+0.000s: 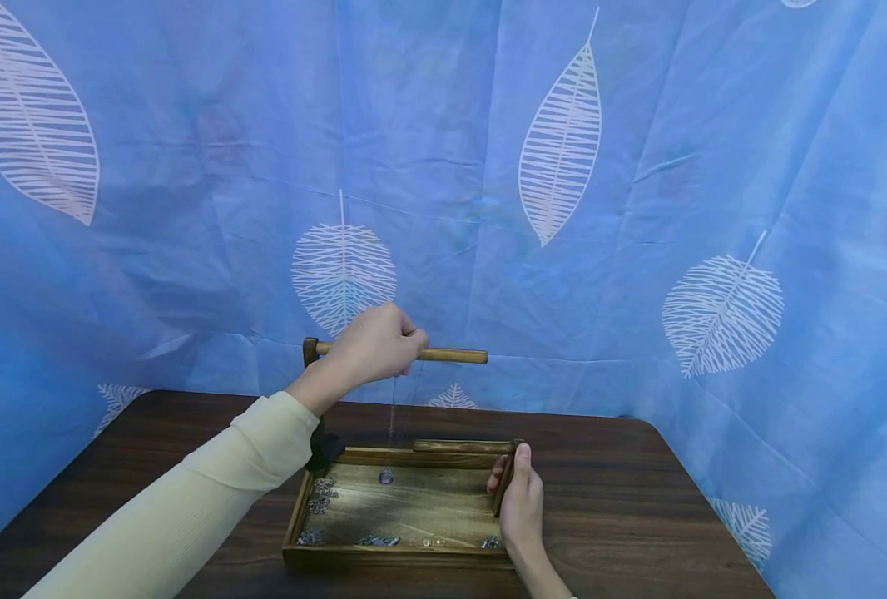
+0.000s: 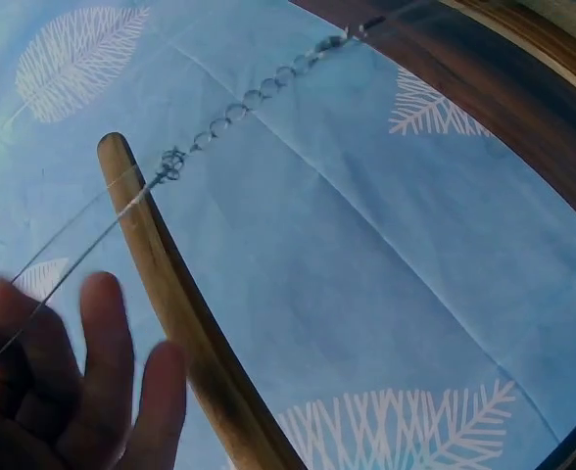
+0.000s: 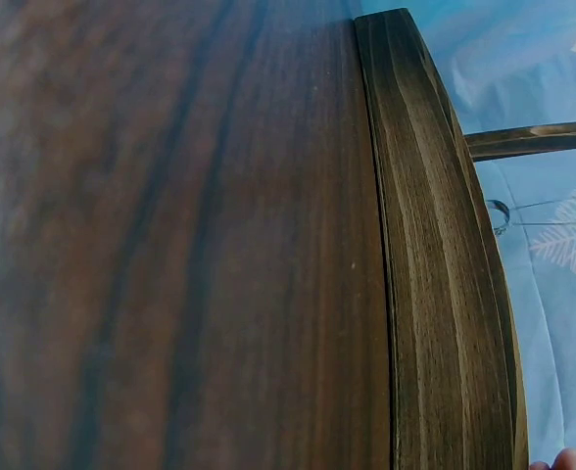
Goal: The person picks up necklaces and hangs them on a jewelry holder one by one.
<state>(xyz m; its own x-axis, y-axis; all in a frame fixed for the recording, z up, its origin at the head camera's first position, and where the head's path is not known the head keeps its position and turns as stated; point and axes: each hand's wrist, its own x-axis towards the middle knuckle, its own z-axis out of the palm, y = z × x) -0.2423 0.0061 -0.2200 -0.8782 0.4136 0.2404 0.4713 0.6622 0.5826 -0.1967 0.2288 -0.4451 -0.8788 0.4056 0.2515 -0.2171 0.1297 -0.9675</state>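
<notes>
My left hand (image 1: pixel 379 339) is raised in front of the upper wooden bar (image 1: pixel 454 355) of a jewelry stand. It pinches a thin necklace (image 1: pixel 392 416), which hangs down over the tray (image 1: pixel 406 549). In the left wrist view, the necklace's thin strands run from the fingers to a row of small linked rings (image 2: pixel 254 100), close by the bar's rounded end. A ring-shaped pendant (image 3: pixel 500 213) shows in the right wrist view. My right hand (image 1: pixel 524 503) grips the short wooden post (image 1: pixel 505 487) under the lower bar (image 1: pixel 462 447), thumb along one side, fingertips showing on the other.
Small silvery jewelry (image 1: pixel 322 495) lies along the tray's left side, with more pieces (image 1: pixel 379 541) near its front edge. A tall post (image 1: pixel 310 351) carries the upper bar at the left. The stand sits on a dark wooden table (image 1: pixel 608 499) before a blue leaf-patterned curtain (image 1: pixel 443 166).
</notes>
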